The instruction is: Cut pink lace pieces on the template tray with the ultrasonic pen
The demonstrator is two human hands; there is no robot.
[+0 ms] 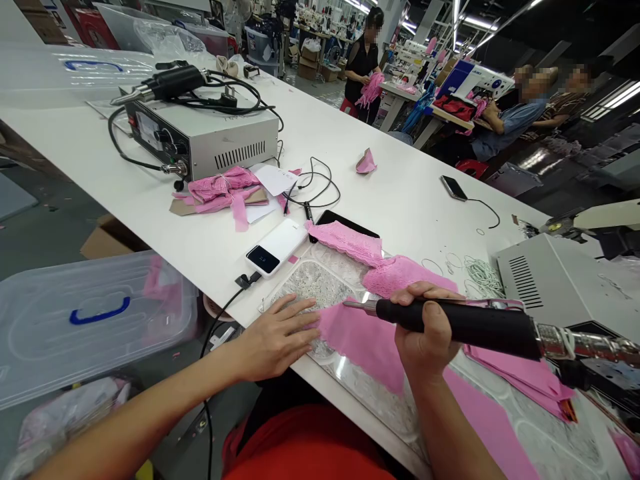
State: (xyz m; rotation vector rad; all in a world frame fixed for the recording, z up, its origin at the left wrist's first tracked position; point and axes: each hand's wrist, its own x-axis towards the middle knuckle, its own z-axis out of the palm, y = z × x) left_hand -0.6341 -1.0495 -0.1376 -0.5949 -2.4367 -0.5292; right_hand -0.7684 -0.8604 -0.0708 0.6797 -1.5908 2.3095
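Note:
My right hand (pixel 425 333) is wrapped round a black handheld ultrasonic cutter (pixel 465 325), its metal tip pointing left. The tip is at the upper edge of a flat pink fabric piece (pixel 363 343); whether it touches cannot be made out. My left hand (pixel 283 333) lies flat with fingers stretched, fingertips at the left edge of that fabric. Beneath is a clear patterned plastic board (pixel 310 283). Just beyond the cutter lie textured pink pieces (pixel 410 275). A larger pink sheet (pixel 485 427) extends below my right wrist.
A grey generator box (pixel 235 140) with a second black handpiece (pixel 175 83) stands at the far left. A white power bank (pixel 277 247), a phone (pixel 454 188), and pink scraps (pixel 225 187) lie on the white table. Another grey box (pixel 555 267) is at right. Several people work beyond.

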